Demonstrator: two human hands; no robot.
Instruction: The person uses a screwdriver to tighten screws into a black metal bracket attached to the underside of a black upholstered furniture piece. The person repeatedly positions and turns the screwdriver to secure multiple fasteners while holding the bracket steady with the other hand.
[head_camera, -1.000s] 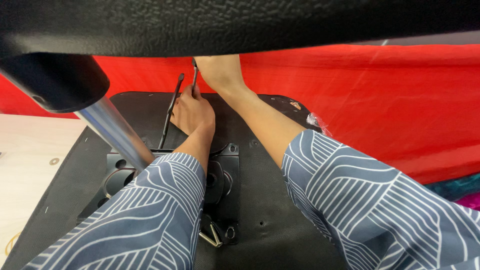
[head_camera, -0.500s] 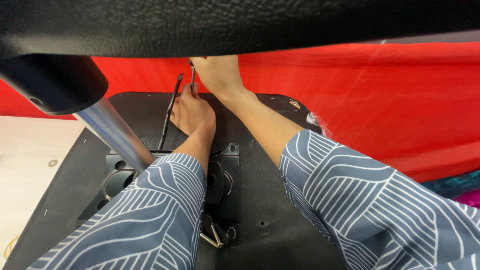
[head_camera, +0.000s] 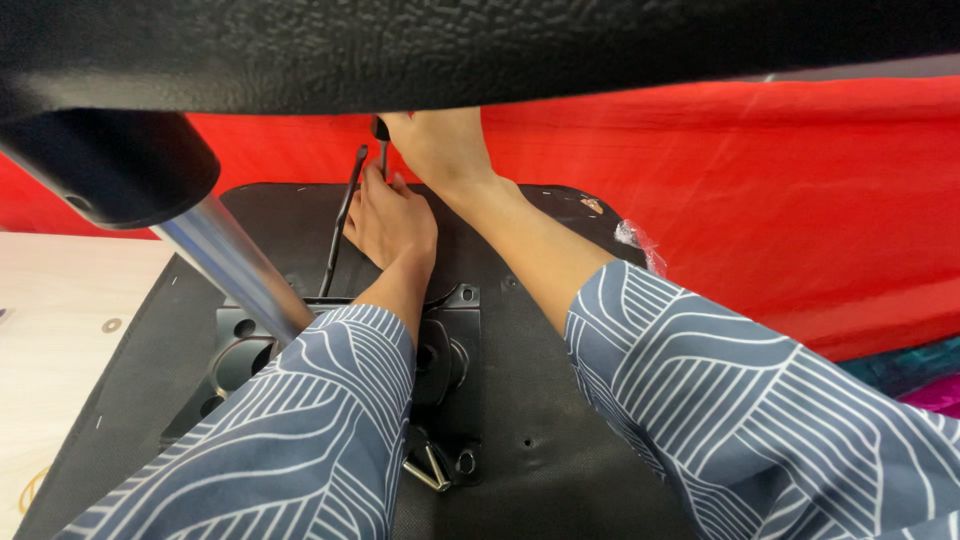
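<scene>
right hand (head_camera: 440, 150) grasps a thin metal tool (head_camera: 382, 150); left hand (head_camera: 392, 222) rests released on the black seat base (head_camera: 560, 400).

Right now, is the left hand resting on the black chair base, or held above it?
Touching. The head view shows the left hand lying flat on the black chair base, palm and heel pressed to the surface, no gap visible, beside the thin black lever.

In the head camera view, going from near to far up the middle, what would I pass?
Metal spring clip → black seat mechanism plate → left hand → right hand, gripping a thin tool → red cloth.
</scene>
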